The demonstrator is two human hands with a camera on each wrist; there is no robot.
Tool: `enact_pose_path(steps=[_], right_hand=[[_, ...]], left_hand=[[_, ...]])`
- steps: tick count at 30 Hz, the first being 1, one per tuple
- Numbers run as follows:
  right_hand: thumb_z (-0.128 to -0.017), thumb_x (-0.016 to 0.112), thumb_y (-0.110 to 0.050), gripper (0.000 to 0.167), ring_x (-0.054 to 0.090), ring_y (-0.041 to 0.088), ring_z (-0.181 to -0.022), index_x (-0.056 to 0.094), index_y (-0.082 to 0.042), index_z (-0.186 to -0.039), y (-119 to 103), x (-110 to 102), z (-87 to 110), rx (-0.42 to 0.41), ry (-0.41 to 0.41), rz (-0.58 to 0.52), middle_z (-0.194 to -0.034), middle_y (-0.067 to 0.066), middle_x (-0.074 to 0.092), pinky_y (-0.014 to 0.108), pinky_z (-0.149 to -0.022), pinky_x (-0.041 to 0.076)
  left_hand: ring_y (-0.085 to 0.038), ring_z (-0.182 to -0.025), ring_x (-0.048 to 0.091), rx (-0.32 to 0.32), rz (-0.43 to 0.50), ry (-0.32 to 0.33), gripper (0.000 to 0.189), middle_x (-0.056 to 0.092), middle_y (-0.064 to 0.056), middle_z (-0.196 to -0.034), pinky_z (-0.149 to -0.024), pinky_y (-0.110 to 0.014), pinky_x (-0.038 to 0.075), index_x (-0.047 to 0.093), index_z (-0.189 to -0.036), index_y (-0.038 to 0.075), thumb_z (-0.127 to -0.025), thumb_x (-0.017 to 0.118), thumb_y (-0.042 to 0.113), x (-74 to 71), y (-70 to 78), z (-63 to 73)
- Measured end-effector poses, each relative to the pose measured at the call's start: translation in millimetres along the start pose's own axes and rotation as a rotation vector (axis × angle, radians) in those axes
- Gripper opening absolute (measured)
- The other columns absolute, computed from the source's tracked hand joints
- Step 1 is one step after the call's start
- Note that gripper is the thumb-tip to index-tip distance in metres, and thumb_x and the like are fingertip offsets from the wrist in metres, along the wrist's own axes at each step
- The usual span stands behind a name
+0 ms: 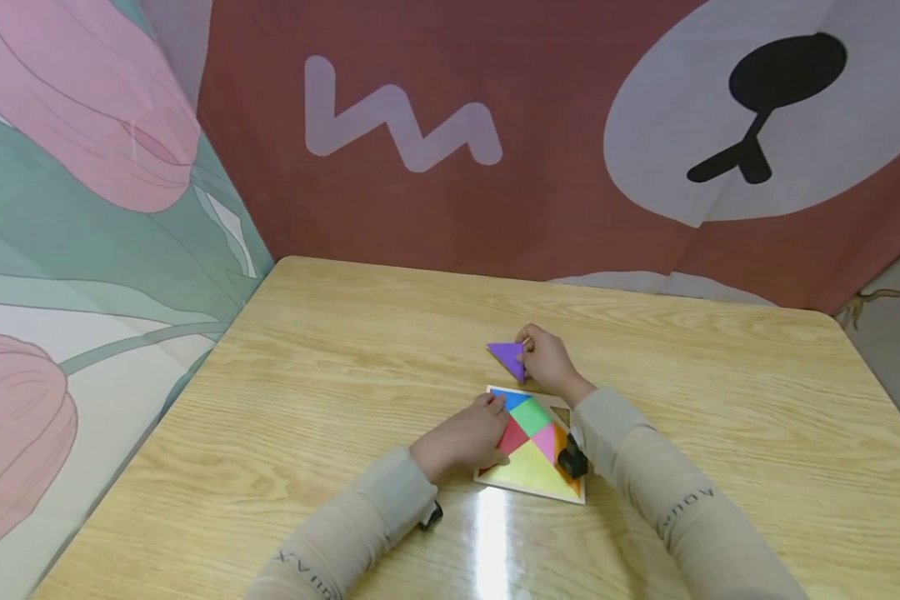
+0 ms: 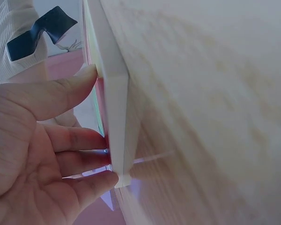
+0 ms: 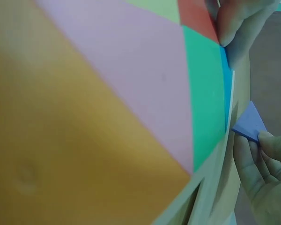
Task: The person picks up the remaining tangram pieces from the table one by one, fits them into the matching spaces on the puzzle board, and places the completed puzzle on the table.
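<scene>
A square wooden tangram board (image 1: 547,401) lies on the table, filled with blue, green (image 1: 531,417), red, pink, orange and yellow (image 1: 531,473) pieces. At its upper right corner a bare recess shows. My left hand (image 1: 461,435) rests on the board's left side; in the left wrist view its thumb and fingertips touch the face and edge of the board (image 2: 114,103). Just beyond the far edge, my right hand (image 1: 549,360) pinches a purple triangle piece (image 1: 504,357) between thumb and fingers. The right wrist view shows that purple triangle (image 3: 249,123) held off the board.
The light wood table (image 1: 330,350) extends around the board on all sides. Behind it stands a reddish-brown printed backdrop (image 1: 420,217), with a flower-patterned one (image 1: 120,275) at the left. A black wrist camera (image 1: 572,458) on the right sleeve overlaps the board's right side.
</scene>
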State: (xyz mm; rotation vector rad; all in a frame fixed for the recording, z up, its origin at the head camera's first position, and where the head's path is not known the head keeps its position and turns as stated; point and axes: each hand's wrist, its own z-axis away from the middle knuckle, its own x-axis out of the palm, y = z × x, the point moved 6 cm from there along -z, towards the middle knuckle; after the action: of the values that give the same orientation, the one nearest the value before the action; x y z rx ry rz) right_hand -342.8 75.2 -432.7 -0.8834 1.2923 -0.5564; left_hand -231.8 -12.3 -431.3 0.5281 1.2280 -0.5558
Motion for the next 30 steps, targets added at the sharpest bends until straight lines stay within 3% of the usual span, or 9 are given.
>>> enact_pose_path(steps=[9,19,30], right_hand=[[-0.078,0.053,0.009,0.015,0.051,0.015,-0.052,0.05,0.005,-0.092,-3.1,-1.7,8.2,-0.017,0.009,-0.004,-0.071,0.012,0.048,0.025,-0.046,0.048],[-0.079,0.053,0.009,0.016,0.052,0.016,-0.054,0.05,0.005,-0.094,-2.6,-4.0,12.6,-0.016,0.006,-0.023,-0.074,0.012,0.048,0.026,-0.048,0.049],[-0.08,0.053,0.007,0.015,0.053,0.017,-0.058,0.049,0.003,-0.095,-3.8,-2.5,16.6,0.0,-0.007,-0.046,-0.076,0.012,0.048,0.026,-0.05,0.05]], left_hand=[[-0.024,-0.124,0.026,0.012,-0.021,0.005,0.06,0.041,-0.014,-0.127,-0.102,-0.028,0.015,0.046,-0.121,-0.002,-0.08,0.058,0.039,0.3,1.1,0.2],[-0.027,-0.124,0.024,-0.028,0.05,-0.014,0.061,0.032,-0.017,-0.133,-0.102,-0.027,0.018,0.043,-0.125,-0.001,-0.081,0.057,0.038,-0.9,-0.9,4.8],[-0.028,-0.124,0.024,-0.017,0.041,-0.009,0.06,0.034,-0.018,-0.132,-0.102,-0.028,0.018,0.045,-0.123,-0.001,-0.08,0.058,0.038,-2.2,0.0,4.1]])
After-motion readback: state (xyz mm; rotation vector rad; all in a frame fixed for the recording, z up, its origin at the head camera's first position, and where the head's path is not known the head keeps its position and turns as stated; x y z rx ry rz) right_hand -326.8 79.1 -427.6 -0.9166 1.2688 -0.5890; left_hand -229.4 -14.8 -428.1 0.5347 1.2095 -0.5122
